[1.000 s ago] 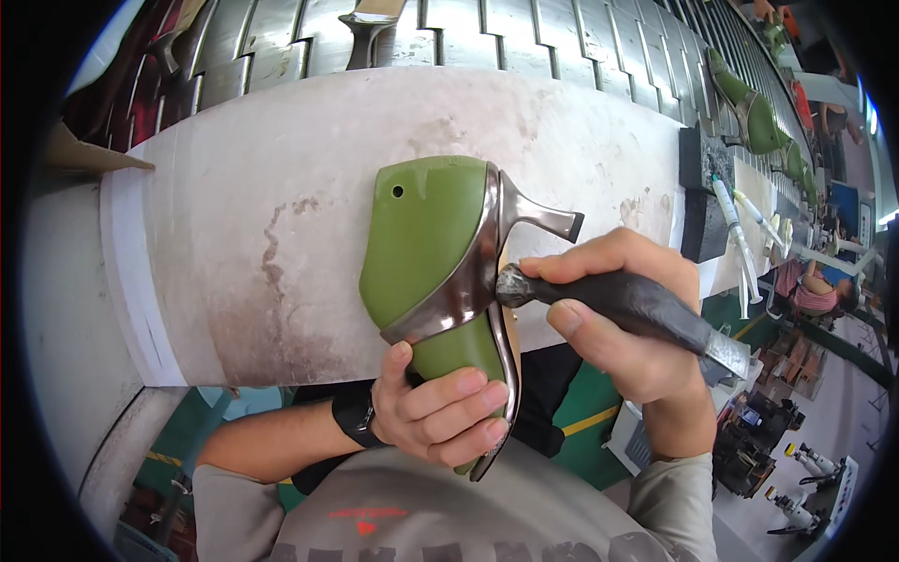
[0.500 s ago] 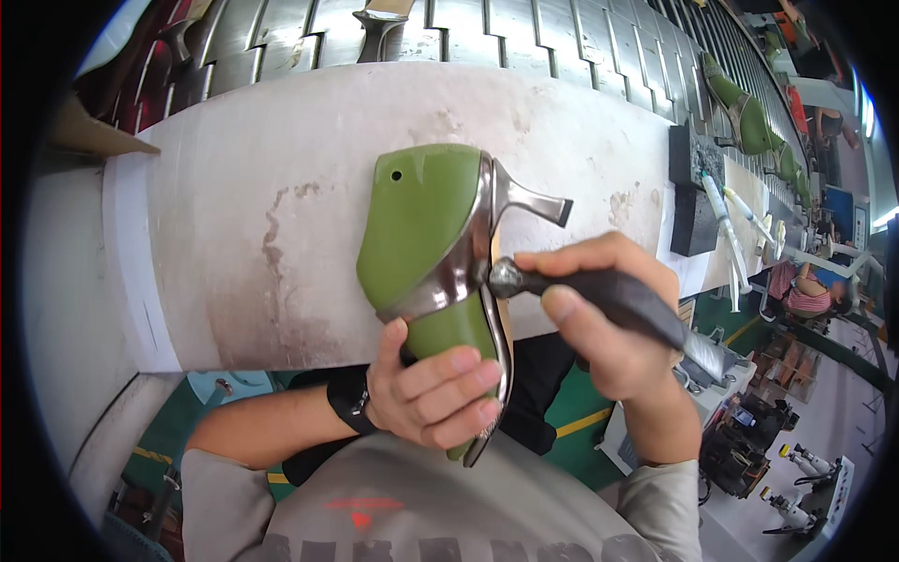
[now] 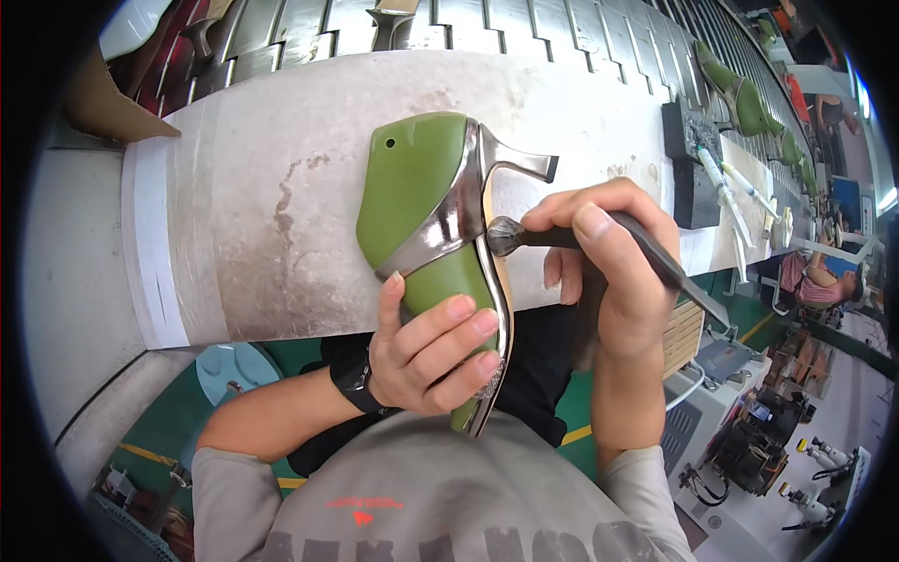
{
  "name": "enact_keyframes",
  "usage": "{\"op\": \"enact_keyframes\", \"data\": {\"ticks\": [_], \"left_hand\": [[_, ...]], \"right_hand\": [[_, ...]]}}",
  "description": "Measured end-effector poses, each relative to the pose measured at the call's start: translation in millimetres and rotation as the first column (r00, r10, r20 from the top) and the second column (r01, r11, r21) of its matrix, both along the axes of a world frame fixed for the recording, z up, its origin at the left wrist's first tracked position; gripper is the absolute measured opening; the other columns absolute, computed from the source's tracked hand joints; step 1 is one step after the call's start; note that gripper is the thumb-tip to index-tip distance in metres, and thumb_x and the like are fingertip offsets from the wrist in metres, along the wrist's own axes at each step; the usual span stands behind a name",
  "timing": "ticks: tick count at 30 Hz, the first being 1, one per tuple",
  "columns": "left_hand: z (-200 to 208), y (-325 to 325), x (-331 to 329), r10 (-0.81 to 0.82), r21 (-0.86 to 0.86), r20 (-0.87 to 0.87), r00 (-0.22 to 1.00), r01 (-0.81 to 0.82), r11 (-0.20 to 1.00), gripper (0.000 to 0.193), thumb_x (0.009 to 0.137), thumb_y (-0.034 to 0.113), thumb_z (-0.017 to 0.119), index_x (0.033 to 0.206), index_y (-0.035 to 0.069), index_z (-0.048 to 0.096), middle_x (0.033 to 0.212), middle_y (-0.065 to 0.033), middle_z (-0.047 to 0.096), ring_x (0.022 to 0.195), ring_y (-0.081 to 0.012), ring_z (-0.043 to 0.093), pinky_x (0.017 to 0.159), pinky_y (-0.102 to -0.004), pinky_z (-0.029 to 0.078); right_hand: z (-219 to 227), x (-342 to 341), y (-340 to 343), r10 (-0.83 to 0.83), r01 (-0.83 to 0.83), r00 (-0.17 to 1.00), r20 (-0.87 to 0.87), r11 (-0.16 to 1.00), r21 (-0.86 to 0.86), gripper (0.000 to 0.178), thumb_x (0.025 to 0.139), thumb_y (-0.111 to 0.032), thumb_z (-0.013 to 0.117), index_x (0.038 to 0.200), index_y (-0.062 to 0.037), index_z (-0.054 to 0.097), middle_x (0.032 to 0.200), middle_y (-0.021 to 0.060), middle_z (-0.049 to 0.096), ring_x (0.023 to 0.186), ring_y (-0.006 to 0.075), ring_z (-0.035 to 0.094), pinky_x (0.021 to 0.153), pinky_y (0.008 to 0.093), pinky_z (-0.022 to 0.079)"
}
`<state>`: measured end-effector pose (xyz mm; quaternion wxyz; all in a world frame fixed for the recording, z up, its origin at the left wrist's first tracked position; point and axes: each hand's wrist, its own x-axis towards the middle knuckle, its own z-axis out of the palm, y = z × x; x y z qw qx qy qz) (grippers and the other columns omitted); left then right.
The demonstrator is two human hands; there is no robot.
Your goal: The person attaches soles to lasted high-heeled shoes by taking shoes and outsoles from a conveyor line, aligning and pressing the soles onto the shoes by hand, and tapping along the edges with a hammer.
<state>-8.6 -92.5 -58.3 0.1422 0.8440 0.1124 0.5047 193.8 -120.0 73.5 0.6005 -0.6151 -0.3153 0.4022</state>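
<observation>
A high-heeled shoe (image 3: 449,220) with a shiny bronze strap, metallic heel and tan sole is fitted on a green last (image 3: 412,183). It lies on its side, its heel end over the worktable and its toe toward my body. My left hand (image 3: 435,351) wraps around the toe part, thumb on the last and fingers across the shoe. In my right hand (image 3: 623,253) is a dark cobbler's hammer (image 3: 646,248), gripped by its head. Its rounded face meets the sole around the arch, and its flat end points to the lower right. A dark, blurred shaft shows below the palm.
A pale, stained worktable (image 3: 253,206) lies beneath the shoe. Behind it runs a slatted metal conveyor (image 3: 552,28) carrying shoe parts and other green lasts (image 3: 740,98). Black blocks (image 3: 693,169) and white brushes or tubes (image 3: 726,206) sit at right. Another person (image 3: 819,281) sits farther off.
The shoe and both hands have shifted slightly up and away from my body. My right hand has turned on the hammer, whose face now sits a little higher along the sole edge.
</observation>
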Motion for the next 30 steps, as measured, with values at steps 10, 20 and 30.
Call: {"op": "enact_keyframes", "data": {"ticks": [10,20,30], "left_hand": [[1.4,0.4,-0.1,0.01,-0.001,0.005,1.0,-0.01,1.0,0.031,0.104,0.02,0.064,0.133,0.018,0.052,0.137,-0.0029,0.066,0.132,-0.0242,0.06,0.125,-0.0714,0.027],[1.3,11.9,-16.1,-0.076,0.045,-0.147,0.986,0.083,0.996,0.084,0.092,0.038,0.084,0.155,0.008,0.037,0.152,-0.0264,0.05,0.144,-0.0442,0.049,0.124,-0.0713,0.026],[73.2,51.9,-66.8,0.051,-0.809,0.562,0.826,0.535,0.245,0.084,0.106,0.065,0.047,0.163,0.004,0.036,0.172,-0.0259,0.027,0.157,-0.0388,0.035,0.127,-0.0563,0.033]], "right_hand": [[17.0,-16.3,12.8,-0.171,0.175,0.985,-0.037,0.955,0.239,0.021,0.1,-0.017,0.062,0.098,0.0035,0.068,0.096,0.0192,0.077,0.054,0.0098,0.055,0.054,0.025,0.049],[7.8,30.5,-6.8,0.295,-0.236,0.899,0.324,0.949,-0.208,0.022,0.095,-0.005,0.069,0.115,0.0041,0.07,0.099,0.0171,0.078,0.076,0.0199,0.074,0.069,0.0318,0.06],[-19.7,-9.4,-73.8,-0.041,0.045,0.998,-0.039,0.994,0.102,0.049,0.101,-0.008,0.065,0.146,0.0073,0.053,0.131,0.0214,0.071,0.118,0.031,0.072,0.1,0.0396,0.059]]}}
